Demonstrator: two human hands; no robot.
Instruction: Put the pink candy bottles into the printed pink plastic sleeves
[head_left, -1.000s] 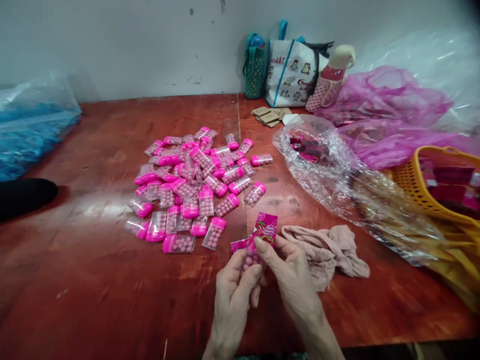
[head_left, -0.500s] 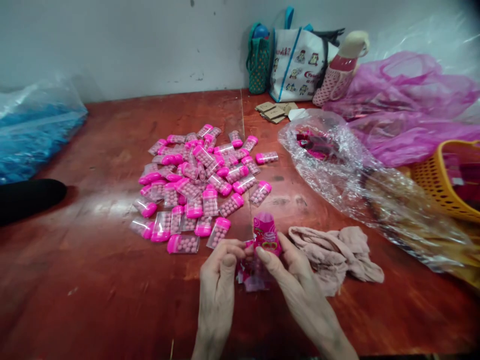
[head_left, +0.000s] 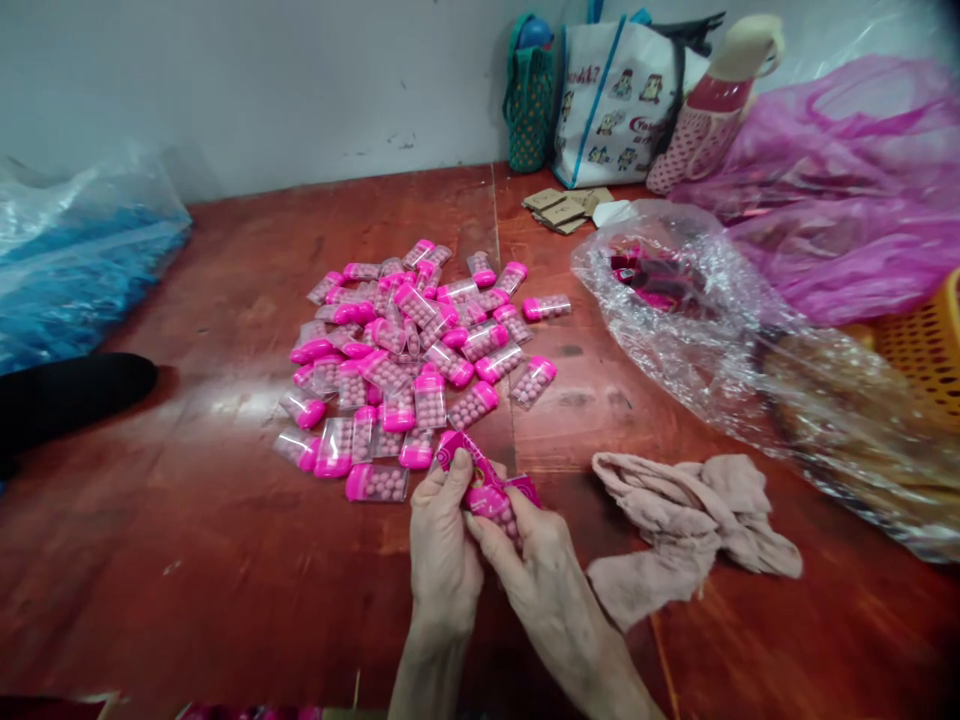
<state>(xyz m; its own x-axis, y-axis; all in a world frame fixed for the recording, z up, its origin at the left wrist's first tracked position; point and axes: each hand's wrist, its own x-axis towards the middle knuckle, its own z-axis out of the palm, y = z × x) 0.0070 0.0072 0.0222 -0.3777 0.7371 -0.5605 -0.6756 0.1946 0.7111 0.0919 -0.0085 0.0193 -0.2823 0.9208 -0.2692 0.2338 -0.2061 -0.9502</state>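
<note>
Left hand: the left hand [head_left: 442,545] is closed around a candy case [head_left: 491,505] wrapped in a pink printed label [head_left: 459,450]; the thumb presses on the label's upper end
Right hand: the right hand [head_left: 536,575] grips the same candy case from the right side; its fingertips [head_left: 480,525] pinch the case against the left hand
Candy case: a small clear case with pink balls inside; held low over the near part of the table [head_left: 187,560], just in front of the pile
Pile: a heap of candy cases [head_left: 409,355] with pink caps lies on the table beyond the hands; one of them lies just beside the left hand
Cloth: a crumpled beige cloth [head_left: 690,525] lies on the table, near the right hand but apart from it
Right side: a clear plastic bag [head_left: 720,330], a pink plastic bag [head_left: 840,190] and a yellow basket [head_left: 926,345]
Far edge: a white tote bag [head_left: 619,105], a green bag [head_left: 529,100] and small cardboard pieces [head_left: 562,208] by the wall
Left side: a bag of blue items [head_left: 71,260]; a dark object [head_left: 67,395] rests nearer on the table
</note>
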